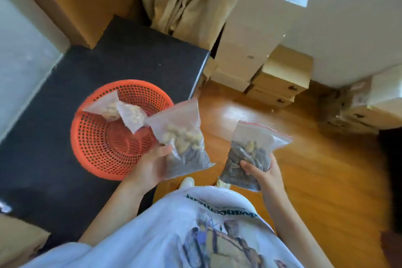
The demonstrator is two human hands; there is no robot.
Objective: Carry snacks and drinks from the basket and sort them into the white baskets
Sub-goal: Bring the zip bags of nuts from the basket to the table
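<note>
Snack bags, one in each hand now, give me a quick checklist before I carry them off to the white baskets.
1. Left hand grip on the left bag: ok, fingers support it from beneath, thumb on its front.
2. Right hand grip on the right bag: ok, fingers curled round its lower half.
3. Right bag's red zip strip closed: cannot tell, blurred.
4. Orange basket emptied: not ok, two clear bags remain inside.
5. White baskets in sight: not ok, none visible in this view.
6. Wooden floor ahead free of obstacles: ok nearby; boxes stand farther off.
</note>
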